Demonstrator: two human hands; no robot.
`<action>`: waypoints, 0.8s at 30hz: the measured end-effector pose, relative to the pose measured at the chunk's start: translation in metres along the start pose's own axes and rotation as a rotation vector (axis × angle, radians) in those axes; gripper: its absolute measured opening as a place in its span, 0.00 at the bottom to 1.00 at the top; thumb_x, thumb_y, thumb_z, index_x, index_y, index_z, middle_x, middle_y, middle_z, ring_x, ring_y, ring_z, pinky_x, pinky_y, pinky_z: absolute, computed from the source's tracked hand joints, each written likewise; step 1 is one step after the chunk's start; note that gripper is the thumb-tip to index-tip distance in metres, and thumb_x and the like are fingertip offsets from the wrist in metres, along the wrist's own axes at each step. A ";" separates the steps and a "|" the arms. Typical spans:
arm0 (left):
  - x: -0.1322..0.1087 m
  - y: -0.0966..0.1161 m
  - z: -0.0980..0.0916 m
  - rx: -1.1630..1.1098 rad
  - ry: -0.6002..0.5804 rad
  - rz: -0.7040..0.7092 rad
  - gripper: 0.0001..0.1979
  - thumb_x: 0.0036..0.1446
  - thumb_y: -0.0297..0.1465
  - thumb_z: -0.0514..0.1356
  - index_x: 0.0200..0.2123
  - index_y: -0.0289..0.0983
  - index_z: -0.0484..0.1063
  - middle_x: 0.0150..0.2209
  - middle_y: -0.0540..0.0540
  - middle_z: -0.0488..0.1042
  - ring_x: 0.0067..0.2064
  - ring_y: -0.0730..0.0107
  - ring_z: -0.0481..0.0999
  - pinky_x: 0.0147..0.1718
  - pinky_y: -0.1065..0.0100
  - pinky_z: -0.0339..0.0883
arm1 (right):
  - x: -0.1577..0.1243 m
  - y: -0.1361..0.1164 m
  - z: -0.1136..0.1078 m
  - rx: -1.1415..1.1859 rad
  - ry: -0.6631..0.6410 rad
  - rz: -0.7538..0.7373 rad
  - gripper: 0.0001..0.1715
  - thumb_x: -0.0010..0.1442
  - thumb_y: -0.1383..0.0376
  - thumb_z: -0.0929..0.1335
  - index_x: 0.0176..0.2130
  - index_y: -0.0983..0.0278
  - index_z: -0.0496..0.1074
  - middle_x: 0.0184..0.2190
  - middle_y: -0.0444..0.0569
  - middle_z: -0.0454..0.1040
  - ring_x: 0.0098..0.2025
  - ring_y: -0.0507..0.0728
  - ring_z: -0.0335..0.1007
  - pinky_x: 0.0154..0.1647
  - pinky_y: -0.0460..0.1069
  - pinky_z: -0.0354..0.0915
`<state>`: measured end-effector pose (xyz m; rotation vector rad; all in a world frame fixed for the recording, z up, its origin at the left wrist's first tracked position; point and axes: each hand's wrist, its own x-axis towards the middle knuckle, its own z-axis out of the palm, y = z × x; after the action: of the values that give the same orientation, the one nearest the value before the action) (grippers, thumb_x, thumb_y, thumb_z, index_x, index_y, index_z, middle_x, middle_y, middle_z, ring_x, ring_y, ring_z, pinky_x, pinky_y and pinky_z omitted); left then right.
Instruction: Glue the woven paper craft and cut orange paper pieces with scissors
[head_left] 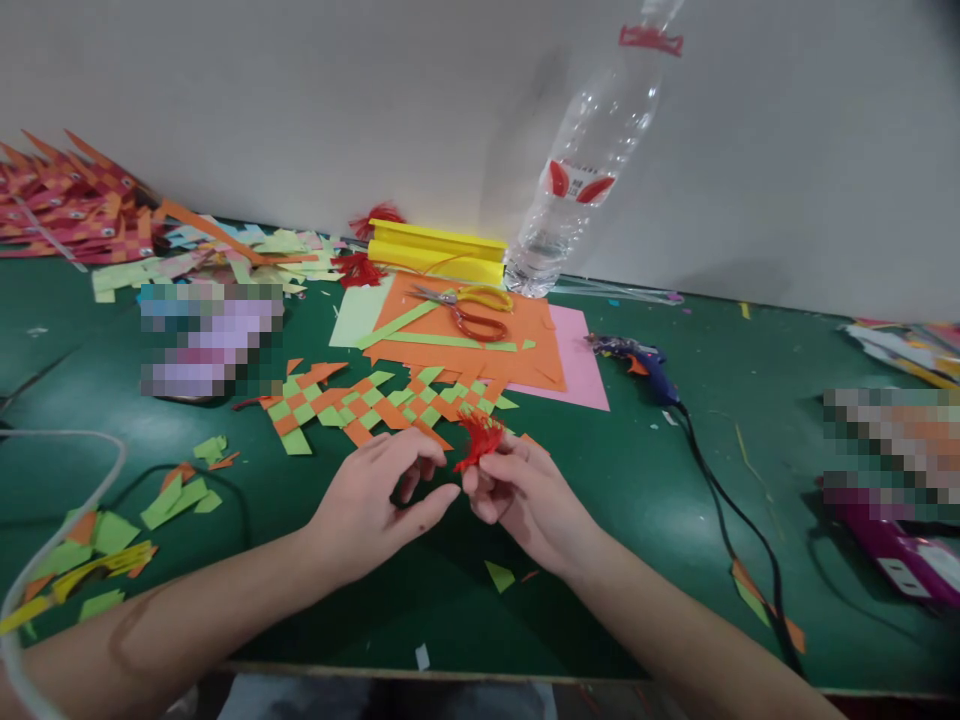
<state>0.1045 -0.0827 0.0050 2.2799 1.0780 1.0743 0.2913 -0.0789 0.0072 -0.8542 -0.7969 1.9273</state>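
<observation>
Head view: red tassel [480, 440] is pinched between the fingers of the right hand [540, 505], near the right end of the woven orange-green paper strip [420, 400]. Left hand [364, 500] is held nearer than the strip, fingers apart, nothing seen between them. Tassel probably best gripped at its base, splayed threads kept uncrushed. Beyond the strip, plastic bottle [611, 120] with red-marked label [579, 183]; print can't be read.
</observation>
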 end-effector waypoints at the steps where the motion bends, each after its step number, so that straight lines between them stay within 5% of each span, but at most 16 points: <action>1: 0.000 -0.001 -0.001 -0.033 0.002 -0.035 0.06 0.62 0.33 0.56 0.38 0.37 0.66 0.28 0.53 0.71 0.24 0.77 0.69 0.26 0.73 0.66 | 0.000 0.002 0.000 -0.010 -0.014 0.002 0.08 0.52 0.64 0.72 0.28 0.66 0.71 0.22 0.44 0.75 0.17 0.47 0.63 0.19 0.43 0.59; 12: 0.003 -0.002 0.000 0.007 0.175 0.120 0.04 0.63 0.30 0.58 0.35 0.37 0.71 0.30 0.51 0.78 0.30 0.74 0.76 0.33 0.70 0.67 | -0.003 -0.001 -0.002 -0.292 -0.060 -0.119 0.04 0.55 0.66 0.69 0.33 0.64 0.70 0.26 0.44 0.75 0.21 0.48 0.65 0.22 0.46 0.62; 16: 0.005 -0.007 -0.002 0.049 0.189 0.042 0.05 0.63 0.29 0.57 0.33 0.37 0.70 0.28 0.52 0.77 0.28 0.75 0.75 0.33 0.69 0.66 | -0.004 -0.014 -0.016 -0.845 0.122 -0.263 0.07 0.52 0.72 0.62 0.33 0.61 0.64 0.21 0.40 0.69 0.21 0.50 0.63 0.22 0.46 0.59; 20: 0.005 -0.011 -0.002 0.077 0.080 -0.023 0.06 0.63 0.30 0.57 0.33 0.37 0.71 0.26 0.54 0.75 0.25 0.75 0.71 0.32 0.69 0.64 | -0.006 -0.023 -0.024 -1.448 0.361 -0.669 0.15 0.55 0.70 0.62 0.44 0.62 0.63 0.31 0.47 0.74 0.28 0.55 0.69 0.30 0.51 0.66; 24: 0.001 -0.010 0.004 0.115 -0.033 0.026 0.08 0.65 0.31 0.55 0.33 0.37 0.70 0.26 0.54 0.73 0.25 0.75 0.69 0.31 0.68 0.61 | -0.008 -0.016 -0.017 -1.679 0.056 -0.883 0.19 0.59 0.68 0.64 0.51 0.62 0.63 0.49 0.57 0.72 0.51 0.62 0.68 0.49 0.58 0.67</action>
<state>0.1033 -0.0759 -0.0028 2.3990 1.1269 1.0049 0.3154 -0.0753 0.0123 -1.0753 -2.2801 0.1316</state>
